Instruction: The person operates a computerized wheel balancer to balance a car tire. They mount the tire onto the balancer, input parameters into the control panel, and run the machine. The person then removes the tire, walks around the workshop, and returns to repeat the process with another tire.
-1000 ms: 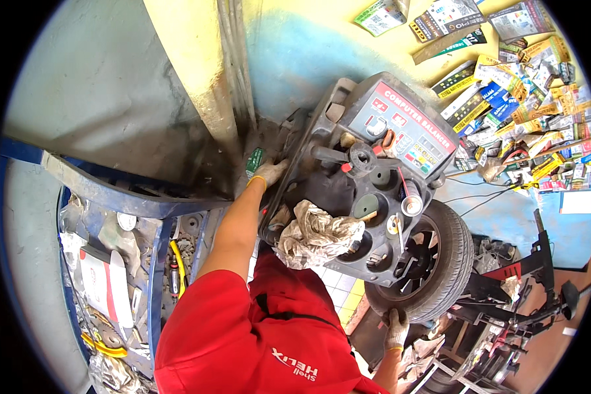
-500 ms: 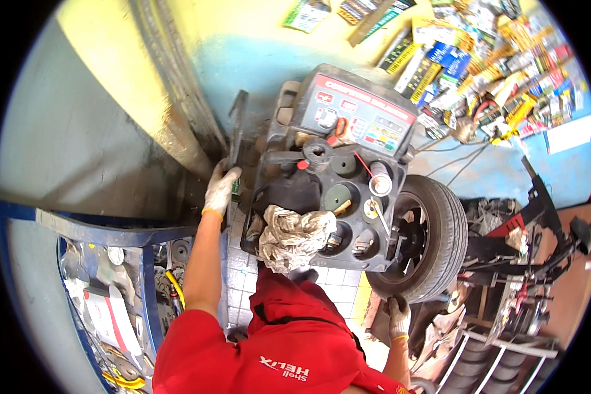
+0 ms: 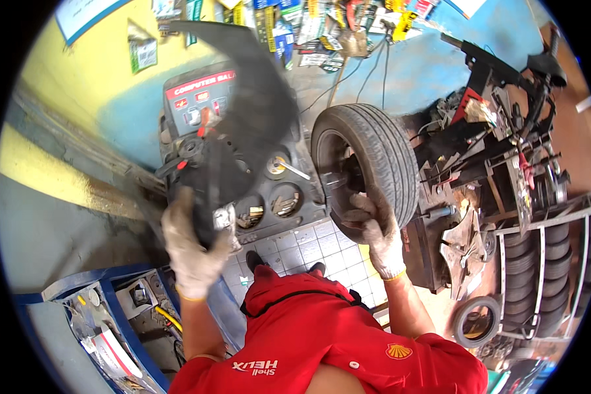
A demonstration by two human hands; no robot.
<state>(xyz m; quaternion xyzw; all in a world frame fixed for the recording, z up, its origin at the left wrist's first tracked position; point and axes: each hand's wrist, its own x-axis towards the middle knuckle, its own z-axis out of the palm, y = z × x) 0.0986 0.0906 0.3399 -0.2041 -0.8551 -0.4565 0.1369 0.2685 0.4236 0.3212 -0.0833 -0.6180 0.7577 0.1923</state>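
My gloved left hand (image 3: 194, 246) is closed round the lower end of a large black curved tool (image 3: 262, 98), sickle-like and smeared by motion, perhaps a rim-width caliper. It rises over the wheel balancer (image 3: 184, 108) and hides much of its tray and panel. The car wheel (image 3: 391, 151), a tyre on a dark rim, stands upright at the balancer's right side. At its lower edge my gloved right hand (image 3: 381, 240) grips it, with fingers bent over the sidewall toward the rim.
Wheel weights lie in the round tray cups (image 3: 285, 199). A blue-framed bench (image 3: 134, 295) with tools stands at my left. To the right are a tyre-changing machine (image 3: 499, 79), a tyre rack (image 3: 538, 276) and a loose tyre (image 3: 476, 322). Packets (image 3: 141, 49) hang on the wall.
My left hand has come toward me and raised the black tool over the balancer. The right hand moved up from the tyre's underside to its side. The crumpled cloth is out of sight. My view turned right.
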